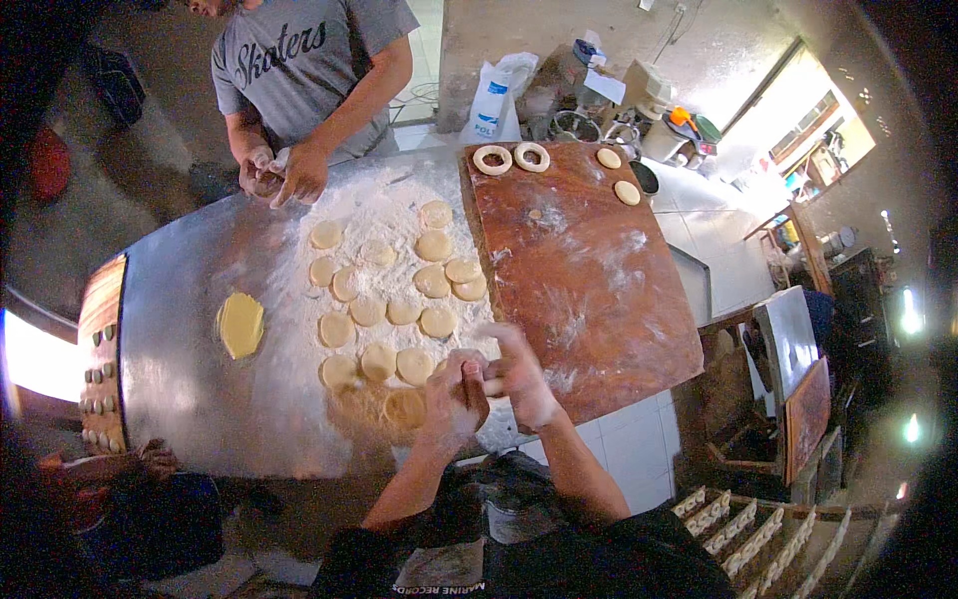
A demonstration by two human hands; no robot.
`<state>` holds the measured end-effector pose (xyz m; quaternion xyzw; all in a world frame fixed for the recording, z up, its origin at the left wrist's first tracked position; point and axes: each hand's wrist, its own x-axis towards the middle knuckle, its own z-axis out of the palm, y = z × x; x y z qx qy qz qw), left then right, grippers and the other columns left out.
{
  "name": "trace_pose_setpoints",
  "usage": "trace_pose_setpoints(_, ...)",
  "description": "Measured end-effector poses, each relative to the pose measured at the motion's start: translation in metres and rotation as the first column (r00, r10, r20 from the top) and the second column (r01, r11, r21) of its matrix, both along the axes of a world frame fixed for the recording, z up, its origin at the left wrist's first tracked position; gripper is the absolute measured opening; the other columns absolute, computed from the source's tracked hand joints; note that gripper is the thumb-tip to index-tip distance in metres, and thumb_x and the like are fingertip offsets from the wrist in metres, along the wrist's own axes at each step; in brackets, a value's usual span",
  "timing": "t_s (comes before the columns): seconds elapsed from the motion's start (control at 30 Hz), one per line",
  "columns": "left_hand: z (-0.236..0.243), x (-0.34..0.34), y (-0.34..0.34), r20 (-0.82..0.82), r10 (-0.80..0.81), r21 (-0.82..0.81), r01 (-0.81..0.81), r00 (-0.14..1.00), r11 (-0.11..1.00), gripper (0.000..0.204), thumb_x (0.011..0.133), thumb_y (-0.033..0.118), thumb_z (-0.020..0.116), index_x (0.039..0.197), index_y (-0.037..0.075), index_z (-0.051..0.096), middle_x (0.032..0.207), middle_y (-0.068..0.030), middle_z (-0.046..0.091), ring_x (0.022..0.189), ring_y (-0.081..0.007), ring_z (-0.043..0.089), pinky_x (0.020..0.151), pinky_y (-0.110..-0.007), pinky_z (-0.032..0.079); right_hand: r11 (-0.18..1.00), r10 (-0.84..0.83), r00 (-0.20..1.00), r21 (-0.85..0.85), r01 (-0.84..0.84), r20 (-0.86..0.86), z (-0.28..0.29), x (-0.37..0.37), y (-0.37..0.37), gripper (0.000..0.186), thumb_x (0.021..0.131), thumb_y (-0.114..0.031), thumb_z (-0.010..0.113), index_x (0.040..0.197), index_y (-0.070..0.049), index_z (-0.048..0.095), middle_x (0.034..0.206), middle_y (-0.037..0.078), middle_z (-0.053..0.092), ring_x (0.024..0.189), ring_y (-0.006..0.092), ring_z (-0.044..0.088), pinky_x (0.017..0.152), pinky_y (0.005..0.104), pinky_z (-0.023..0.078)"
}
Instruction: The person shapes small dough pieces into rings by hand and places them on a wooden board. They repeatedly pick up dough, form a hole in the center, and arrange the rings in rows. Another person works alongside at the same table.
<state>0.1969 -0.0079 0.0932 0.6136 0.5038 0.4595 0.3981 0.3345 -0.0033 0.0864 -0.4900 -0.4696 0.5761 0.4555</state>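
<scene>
A: Where are the person's hands?
B: Close together over the near side of the metal table (185,359), by the near left corner of the brown board (564,245)

A: How do they stand?
B: The left hand (457,396) has its fingers curled; the right hand (525,384) is motion-blurred. A bit of pale dough (493,386) shows between them, mostly hidden, so I cannot tell which hand grips it

A: And around them?
B: Flat dough rounds (402,311) lie on flour (384,215) to the left and farther off; a yellow slab (240,325) lies farther left. Two dough rings (479,161) sit at the board's far left corner. Across the table, a co-worker's hands (284,180) are together
</scene>
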Motion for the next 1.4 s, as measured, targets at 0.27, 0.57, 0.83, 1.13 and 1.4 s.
trace_pose_setpoints(0.27,0.017,0.068,-0.023,-0.182,0.014,0.141,0.012,0.983,0.990,0.012,0.098,0.005,0.056,0.110,0.007,0.055,0.084,-0.0152,0.070,0.076,-0.0355,0.072,0.066,-0.041,0.056,0.994,-0.026,0.726,-0.094,-0.053,-0.688,-0.018,0.077,-0.015,0.038,0.105,-0.042,0.049,0.124,-0.009,0.049,0.103,0.013,0.059,0.068,0.0192,0.056,0.052,0.0268,0.045)
trace_pose_setpoints(0.57,-0.003,0.127,-0.038,-0.182,0.033,0.207,0.006,0.983,0.978,0.027,0.106,0.023,0.048,0.117,0.001,0.057,0.107,-0.0164,0.070,0.082,-0.0330,0.068,0.071,-0.045,0.054,0.962,0.013,0.806,0.227,0.151,-0.591,-0.037,0.127,-0.036,0.053,0.100,-0.032,0.059,0.142,-0.004,0.042,0.116,0.012,0.059,0.101,0.0211,0.061,0.087,0.0318,0.053)
trace_pose_setpoints(0.83,0.008,0.142,-0.049,-0.387,0.014,0.075,0.017,0.922,0.997,0.030,0.105,0.028,0.049,0.124,0.006,0.058,0.102,-0.0217,0.069,0.085,-0.0418,0.068,0.072,-0.049,0.054,0.980,0.088,0.939,0.199,-0.021,-0.333,0.004,0.159,-0.037,0.052,0.105,-0.041,0.050,0.143,-0.005,0.046,0.118,0.010,0.063,0.101,0.0167,0.064,0.085,0.0308,0.054)
trace_pose_setpoints(1.13,-0.027,0.126,-0.023,-0.215,0.086,-0.209,-0.132,0.973,0.969,0.050,0.105,0.049,0.044,0.126,0.005,0.057,0.107,-0.0242,0.064,0.093,-0.0378,0.066,0.082,-0.050,0.052,0.947,0.250,0.878,-0.086,-0.310,-0.408,-0.013,0.178,-0.006,0.048,0.105,-0.044,0.051,0.136,-0.008,0.050,0.116,0.011,0.064,0.086,0.0203,0.062,0.079,0.0356,0.054)
trace_pose_setpoints(1.4,-0.024,0.116,-0.039,-0.686,-0.031,-0.186,-0.133,0.727,0.974,0.075,0.083,0.036,0.077,0.141,0.008,0.039,0.117,-0.0286,0.052,0.109,-0.0490,0.057,0.092,-0.054,0.049,0.984,0.113,0.636,0.002,-0.177,0.764,-0.029,0.172,-0.033,0.080,0.090,-0.051,0.066,0.151,-0.009,0.035,0.122,0.027,0.061,0.110,0.0455,0.061,0.093,0.0555,0.048)
